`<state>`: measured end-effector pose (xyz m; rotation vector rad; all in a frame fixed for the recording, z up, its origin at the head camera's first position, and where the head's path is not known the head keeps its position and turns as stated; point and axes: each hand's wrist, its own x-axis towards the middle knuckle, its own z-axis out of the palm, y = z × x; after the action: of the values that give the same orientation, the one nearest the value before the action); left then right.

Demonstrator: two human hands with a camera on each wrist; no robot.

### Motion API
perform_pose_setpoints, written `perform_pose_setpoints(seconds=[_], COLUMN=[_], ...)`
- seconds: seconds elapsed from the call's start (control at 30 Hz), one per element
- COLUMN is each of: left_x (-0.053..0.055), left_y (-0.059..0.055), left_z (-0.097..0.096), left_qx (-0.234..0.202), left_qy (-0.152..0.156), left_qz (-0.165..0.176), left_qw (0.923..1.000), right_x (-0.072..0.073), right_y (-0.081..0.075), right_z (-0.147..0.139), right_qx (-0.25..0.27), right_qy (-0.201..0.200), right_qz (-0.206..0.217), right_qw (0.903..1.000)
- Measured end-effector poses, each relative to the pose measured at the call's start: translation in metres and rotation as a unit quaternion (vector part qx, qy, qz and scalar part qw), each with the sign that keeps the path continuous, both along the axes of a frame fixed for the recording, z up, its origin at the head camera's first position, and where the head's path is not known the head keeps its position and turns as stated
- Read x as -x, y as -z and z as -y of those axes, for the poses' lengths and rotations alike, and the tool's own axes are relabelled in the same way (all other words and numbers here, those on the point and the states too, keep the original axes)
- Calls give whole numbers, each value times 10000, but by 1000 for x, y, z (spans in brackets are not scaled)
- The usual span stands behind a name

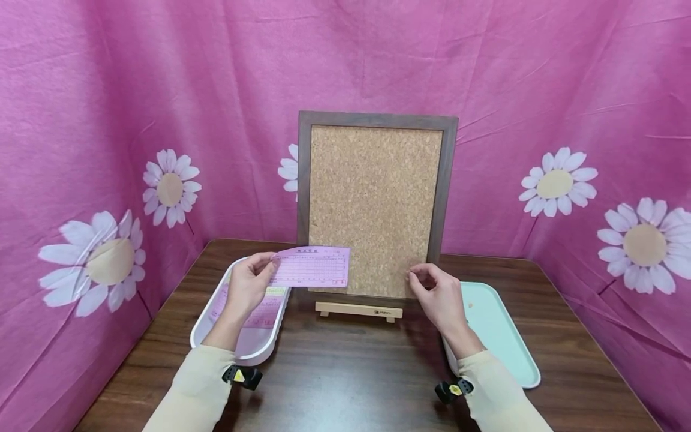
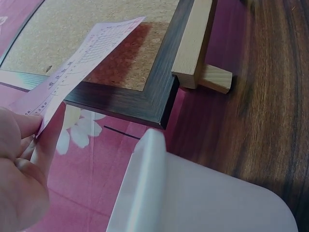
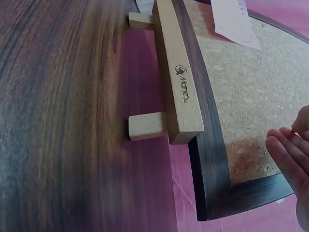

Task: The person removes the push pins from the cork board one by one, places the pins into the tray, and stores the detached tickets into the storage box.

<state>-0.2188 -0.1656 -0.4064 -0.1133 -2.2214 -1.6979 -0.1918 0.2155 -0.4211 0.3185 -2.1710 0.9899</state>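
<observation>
My left hand (image 1: 248, 282) pinches the left end of a pink printed slip (image 1: 313, 267). The slip overlaps the lower left of a framed cork board (image 1: 378, 192); in the left wrist view its far end stands over the cork and casts a shadow there. My right hand (image 1: 439, 297) is at the board's lower right corner, thumb and fingertips brought together. In the right wrist view the fingertips (image 3: 275, 134) are close over the cork, and a tiny object between them is mostly hidden; I cannot tell its kind.
The board leans on a pale wooden stand (image 1: 358, 309) on a dark wood table (image 1: 335, 372). A white bin (image 1: 259, 358) with more pink slips stands at the left. A mint green tray (image 1: 499, 336) with a tiny orange piece (image 1: 470, 305) lies at the right. Pink flowered cloth (image 1: 243, 90) surrounds the table.
</observation>
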Motion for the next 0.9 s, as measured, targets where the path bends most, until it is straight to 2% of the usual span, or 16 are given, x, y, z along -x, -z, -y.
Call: perform_pose_setpoints(seconds=[0.23, 0.37, 0.63, 0.9], left_x=[0, -1, -5, -7], left_y=[1, 1, 1, 2], left_z=[3, 6, 14, 20], left_qx=[-84, -101, 182, 105], left_qy=[-52, -11, -129, -232], left_qz=[-31, -21, 34, 112], left_qw=[9999, 9999, 9997, 9996], right_x=[-2, -5, -9, -13], right_y=[3, 3, 5, 9], right_z=[-4, -7, -16, -23], right_qx=[32, -46, -29, -159], right_qy=[63, 200, 323, 397], right_qz=[-28, 107, 356, 302], right_qw=[10000, 9997, 9988, 9986])
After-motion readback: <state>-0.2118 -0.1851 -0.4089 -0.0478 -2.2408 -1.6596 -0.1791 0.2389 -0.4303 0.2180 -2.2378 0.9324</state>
